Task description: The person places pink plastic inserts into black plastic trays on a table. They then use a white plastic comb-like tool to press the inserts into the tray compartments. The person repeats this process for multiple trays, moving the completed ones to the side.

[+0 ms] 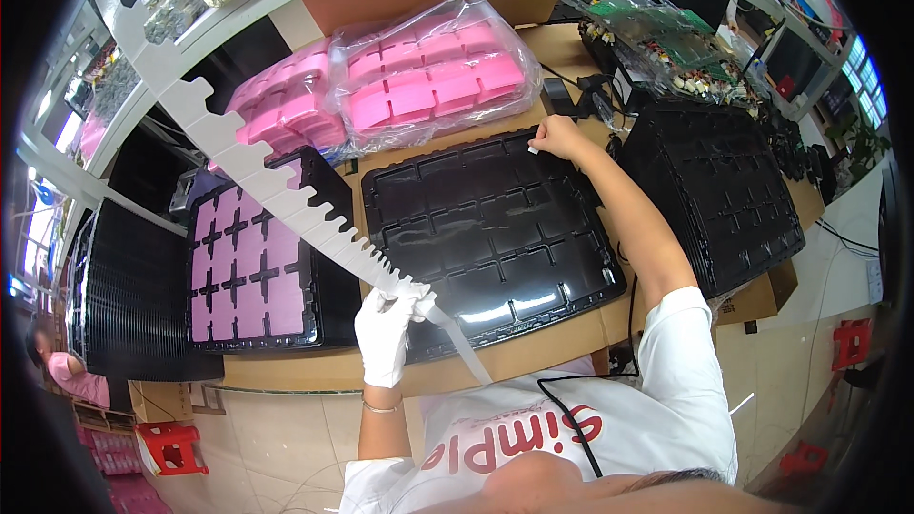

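Observation:
My left hand [383,335], in a white glove, is closed around a long white strip [249,169] with notches cut along one edge. The strip rises from the hand to the upper left, passing over the trays, and a short tail hangs below the hand. In front of me lies a black plastic tray [486,214] with moulded compartments. At its far right corner my bare right hand [557,138] has its fingers pinched together. Something small and white shows at those fingertips, too small to name.
Left stands a black tray stack with pink pads [233,281], beside more nested trays [133,290]. Bagged pink foam pieces [433,76] lie behind. Right are another black tray stack [724,200] and bagged circuit boards [657,33]. A cable hangs near my right arm.

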`<control>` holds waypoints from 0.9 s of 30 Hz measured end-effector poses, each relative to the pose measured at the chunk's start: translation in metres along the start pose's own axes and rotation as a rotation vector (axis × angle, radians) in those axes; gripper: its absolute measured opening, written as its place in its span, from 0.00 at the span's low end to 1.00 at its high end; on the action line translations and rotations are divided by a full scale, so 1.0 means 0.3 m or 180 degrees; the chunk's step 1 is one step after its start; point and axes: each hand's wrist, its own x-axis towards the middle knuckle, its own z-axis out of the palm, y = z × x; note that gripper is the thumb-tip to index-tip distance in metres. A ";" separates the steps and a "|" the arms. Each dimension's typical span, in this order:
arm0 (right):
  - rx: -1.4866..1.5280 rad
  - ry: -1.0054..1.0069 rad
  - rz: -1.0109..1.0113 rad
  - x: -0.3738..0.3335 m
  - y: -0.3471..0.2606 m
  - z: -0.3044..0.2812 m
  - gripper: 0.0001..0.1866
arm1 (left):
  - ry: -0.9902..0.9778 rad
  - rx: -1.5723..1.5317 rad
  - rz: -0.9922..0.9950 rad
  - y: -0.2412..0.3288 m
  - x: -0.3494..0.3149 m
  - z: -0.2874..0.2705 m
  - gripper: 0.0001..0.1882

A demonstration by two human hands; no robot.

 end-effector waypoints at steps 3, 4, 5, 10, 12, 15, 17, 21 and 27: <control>0.0030 0.0035 -0.0023 0.011 0.031 0.013 0.12 | 0.0092 0.0048 0.0009 0.009 -0.002 0.014 0.14; -0.0010 0.0019 -0.0007 0.011 0.029 0.013 0.12 | 0.0089 0.0047 0.0005 0.009 -0.001 0.014 0.13; -0.0051 0.0005 0.0010 0.010 0.028 0.011 0.12 | 0.0084 0.0045 0.0001 0.009 0.000 0.013 0.13; 0.0966 -0.0509 -0.0228 -0.047 0.011 -0.012 0.09 | 0.0014 0.0074 -0.0046 -0.007 0.006 -0.006 0.14; 0.1855 -0.0451 -0.0082 -0.074 0.006 -0.026 0.08 | 0.0033 0.0074 -0.0022 -0.008 0.005 -0.004 0.14; 0.4417 0.0048 0.0057 -0.125 0.009 -0.028 0.06 | 0.0180 0.0148 -0.0076 0.018 -0.004 0.017 0.10; 0.5341 -0.0319 0.0161 -0.219 -0.107 -0.033 0.05 | 0.0219 0.0014 -0.0054 0.032 -0.018 0.027 0.09; 0.5686 -0.1096 0.0398 -0.467 -0.383 0.010 0.09 | 0.0144 -0.0093 -0.0160 0.047 -0.033 0.032 0.09; 0.3875 -0.1087 0.0331 -0.777 -0.721 0.070 0.07 | -0.0011 0.0033 0.0118 0.051 -0.080 0.042 0.07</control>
